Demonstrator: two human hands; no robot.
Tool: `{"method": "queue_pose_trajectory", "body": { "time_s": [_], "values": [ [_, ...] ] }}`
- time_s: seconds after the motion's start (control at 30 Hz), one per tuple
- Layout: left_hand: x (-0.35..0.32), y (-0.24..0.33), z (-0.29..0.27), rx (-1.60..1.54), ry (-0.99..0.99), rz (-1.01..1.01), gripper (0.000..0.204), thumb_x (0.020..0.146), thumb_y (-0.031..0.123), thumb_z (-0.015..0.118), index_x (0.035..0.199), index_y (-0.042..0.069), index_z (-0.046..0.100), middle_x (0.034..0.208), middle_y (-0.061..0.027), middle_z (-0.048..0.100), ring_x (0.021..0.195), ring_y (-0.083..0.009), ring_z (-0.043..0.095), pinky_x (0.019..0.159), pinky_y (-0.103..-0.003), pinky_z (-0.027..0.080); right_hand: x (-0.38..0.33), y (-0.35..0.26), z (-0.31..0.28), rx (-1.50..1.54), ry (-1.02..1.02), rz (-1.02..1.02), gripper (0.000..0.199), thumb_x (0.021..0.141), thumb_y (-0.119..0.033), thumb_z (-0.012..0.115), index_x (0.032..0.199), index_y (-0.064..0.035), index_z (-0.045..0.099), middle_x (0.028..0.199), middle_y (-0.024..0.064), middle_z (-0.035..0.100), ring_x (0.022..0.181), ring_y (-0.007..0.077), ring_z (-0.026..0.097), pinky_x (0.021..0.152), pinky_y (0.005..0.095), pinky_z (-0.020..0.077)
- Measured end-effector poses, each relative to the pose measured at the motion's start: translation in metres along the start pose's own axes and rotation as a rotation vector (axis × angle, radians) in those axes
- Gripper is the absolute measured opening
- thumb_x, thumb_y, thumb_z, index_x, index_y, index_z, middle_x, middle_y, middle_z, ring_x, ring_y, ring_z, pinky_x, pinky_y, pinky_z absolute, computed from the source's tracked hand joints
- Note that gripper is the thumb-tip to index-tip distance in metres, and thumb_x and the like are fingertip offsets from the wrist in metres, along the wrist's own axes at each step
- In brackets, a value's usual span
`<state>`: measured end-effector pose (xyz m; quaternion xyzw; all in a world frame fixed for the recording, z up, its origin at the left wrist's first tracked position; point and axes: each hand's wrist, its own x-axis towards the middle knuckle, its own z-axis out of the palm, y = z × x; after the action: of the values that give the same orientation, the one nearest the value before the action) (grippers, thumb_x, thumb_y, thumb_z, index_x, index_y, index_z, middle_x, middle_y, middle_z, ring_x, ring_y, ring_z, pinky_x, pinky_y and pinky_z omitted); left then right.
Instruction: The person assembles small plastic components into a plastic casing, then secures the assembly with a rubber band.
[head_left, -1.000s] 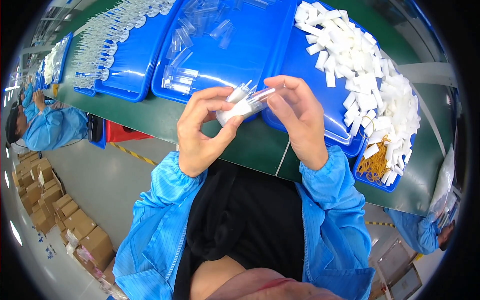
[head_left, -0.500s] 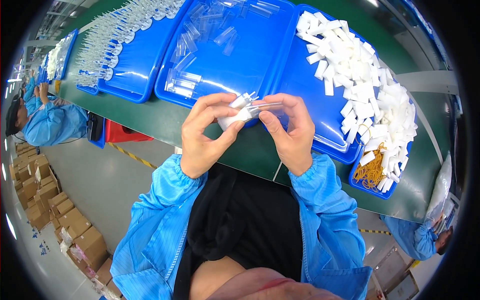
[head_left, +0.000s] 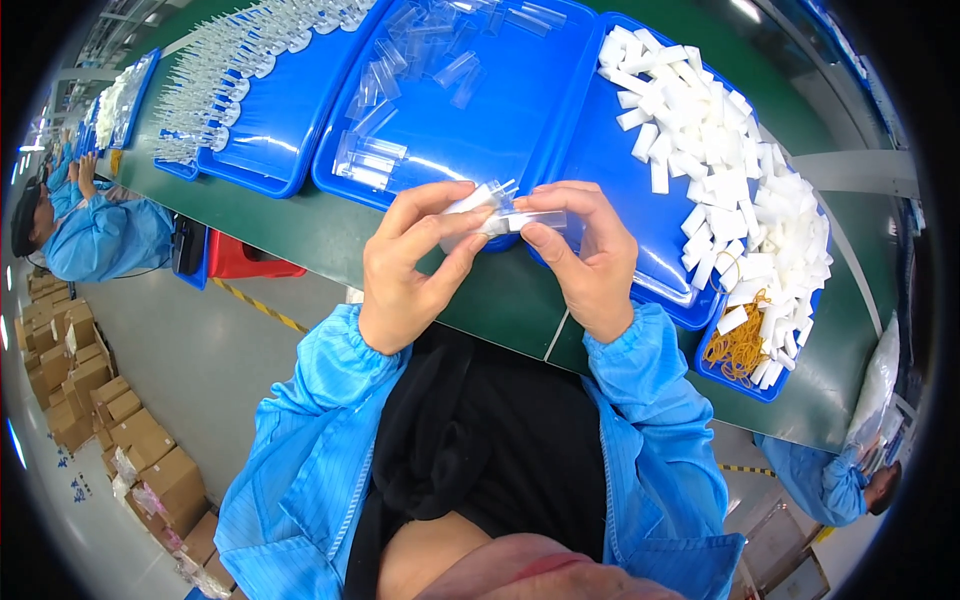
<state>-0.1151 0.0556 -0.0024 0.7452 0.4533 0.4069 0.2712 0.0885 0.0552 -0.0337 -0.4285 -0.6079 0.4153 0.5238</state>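
Before my chest, my left hand (head_left: 410, 270) pinches small white pieces (head_left: 468, 204) with clear plastic at their ends. Between the fingertips of my right hand (head_left: 595, 260) is a clear plastic tube (head_left: 545, 218), held roughly level. Its left end meets my left fingertips, where white material shows at or inside the tube's mouth; my fingers partly cover this spot. Just beyond my hands, a blue tray (head_left: 490, 130) carries loose clear tubes (head_left: 375, 160). On the blue tray (head_left: 600, 190) to the right lies a large pile of white pieces (head_left: 710, 130).
At the far left, a blue tray (head_left: 265, 150) holds rows of clear, thin-stemmed parts (head_left: 215, 85). A small blue bin (head_left: 765, 392) at right contains tan rubber bands (head_left: 738, 345) and white pieces. Co-workers sit at both sides. Cardboard boxes (head_left: 165, 470) stand on the floor at left.
The white piece in my left hand has moved up against the tube's left end, and white now shows there. My right fingers have shifted slightly right along the tube.
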Motion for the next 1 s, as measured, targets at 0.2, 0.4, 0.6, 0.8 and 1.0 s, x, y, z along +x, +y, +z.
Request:
{"method": "queue_pose_trajectory", "body": {
  "time_s": [0.2,0.4,0.6,0.8,1.0],
  "values": [
    [0.001,0.005,0.0,0.03,0.011,-0.009,0.026,0.082,-0.006,0.075,0.107,0.003,0.074,0.12,-0.0137,0.064,0.1,-0.0252,0.069,0.08,-0.031,0.057,-0.002,0.001,0.005,0.011,0.056,0.017,0.023,0.087,-0.01,0.078,0.108,-0.0052,0.069,0.107,0.0078,0.07,0.107,0.021,0.061,0.095,0.0353,0.0449],
    [0.004,0.002,-0.005,0.05,-0.015,-0.007,0.028,0.081,-0.005,0.076,0.108,0.003,0.074,0.123,-0.0137,0.063,0.106,-0.0271,0.067,0.085,-0.033,0.056,0.008,0.007,-0.006,-0.033,-0.033,-0.027,0.022,0.085,-0.017,0.08,0.104,-0.0099,0.074,0.106,0.0037,0.072,0.112,0.022,0.059,0.097,0.0358,0.0434],
    [0.003,0.005,-0.002,0.057,-0.006,0.006,0.034,0.079,-0.004,0.078,0.111,0.003,0.073,0.125,-0.0136,0.063,0.11,-0.0284,0.065,0.089,-0.034,0.055,0.01,0.004,-0.003,0.021,-0.016,0.041,0.022,0.086,-0.019,0.079,0.104,-0.0094,0.074,0.108,0.0032,0.071,0.116,0.024,0.058,0.099,0.0364,0.0438],
    [0.002,0.001,-0.004,0.017,-0.017,-0.012,0.038,0.077,-0.002,0.08,0.114,0.004,0.072,0.125,-0.0131,0.062,0.113,-0.0293,0.064,0.09,-0.035,0.054,0.014,0.003,-0.004,0.004,-0.093,0.005,0.024,0.088,-0.018,0.078,0.109,-0.0081,0.072,0.107,0.0063,0.071,0.109,0.021,0.061,0.094,0.0326,0.0485],
    [-0.001,-0.005,-0.009,-0.441,-0.01,-0.28,0.039,0.084,-0.004,0.075,0.122,0.0,0.067,0.134,-0.0154,0.055,0.12,-0.0274,0.061,0.097,-0.037,0.054,0.017,-0.008,-0.008,0.337,-0.003,0.296,0.034,0.093,-0.016,0.074,0.119,-0.0009,0.059,0.108,0.0123,0.071,0.103,0.0148,0.065,0.09,0.0273,0.0507]
  ]
}}
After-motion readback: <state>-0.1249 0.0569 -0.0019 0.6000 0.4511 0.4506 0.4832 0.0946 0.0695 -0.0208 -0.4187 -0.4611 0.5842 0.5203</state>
